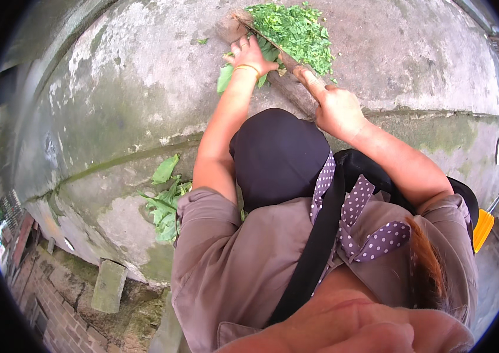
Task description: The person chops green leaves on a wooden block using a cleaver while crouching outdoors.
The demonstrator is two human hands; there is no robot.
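Observation:
My left hand (248,55) rests with its fingers spread on green leaves (225,78), beside a long narrow blade (263,37). My right hand (335,103) is closed around the knife's wooden handle (288,61), its index finger laid along it. The blade slants up and left, and its tip reaches a brown, rounded, fibrous thing (234,25) that I cannot name surely. Right of the blade lies a heap of chopped green leaves (296,33). Under my hands is a wooden board or block (293,92), mostly hidden by them and by the leaves.
The work lies on a worn concrete surface (143,88) with a stepped edge. More whole leaves (165,207) lie lower down by my left elbow. A stone slab (109,286) juts out at the lower left. A yellow plastic thing (483,229) stands at the right.

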